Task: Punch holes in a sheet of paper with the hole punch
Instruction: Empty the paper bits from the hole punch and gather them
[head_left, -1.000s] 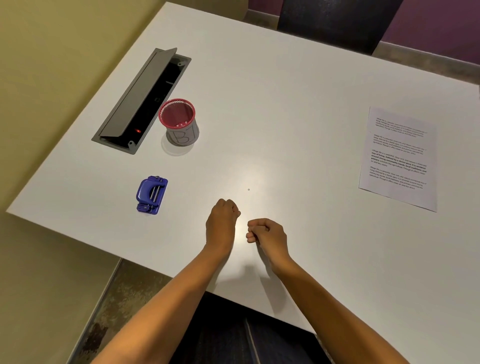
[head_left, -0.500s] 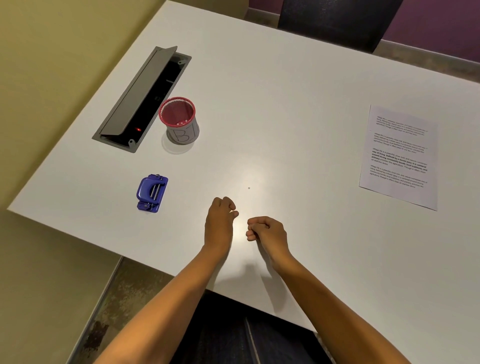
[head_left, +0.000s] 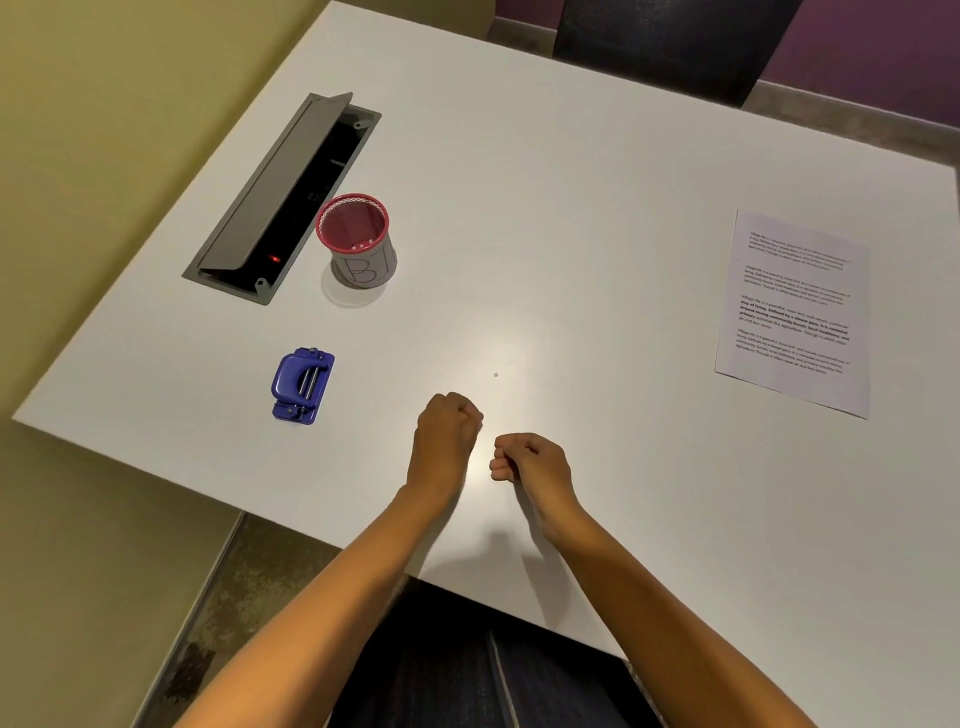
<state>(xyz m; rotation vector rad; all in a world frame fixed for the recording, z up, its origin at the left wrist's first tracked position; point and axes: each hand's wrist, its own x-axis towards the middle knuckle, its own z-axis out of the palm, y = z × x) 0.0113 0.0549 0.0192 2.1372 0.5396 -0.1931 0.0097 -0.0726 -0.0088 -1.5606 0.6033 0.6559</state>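
White table (head_left: 597, 208) filling the view, soft glare (head_left: 519, 358) at its middle. Yellow-green wall (head_left: 104, 130) on the left, purple wall (head_left: 883, 52) beyond, dark chair (head_left: 665, 41) at the far edge, mottled floor (head_left: 223, 597) below.

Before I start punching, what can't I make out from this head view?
Head view:
- sheet of paper: print too small and blurred to read.
- hole punch: paper slot hidden under its handle.
- cable box: interior dark, partly covered by its raised lid.
- mesh cup: pale specks inside too small to identify.

A single wide-angle head view looks forward and steeply down from close above the white tabletop (head_left: 571, 218) near its front edge.
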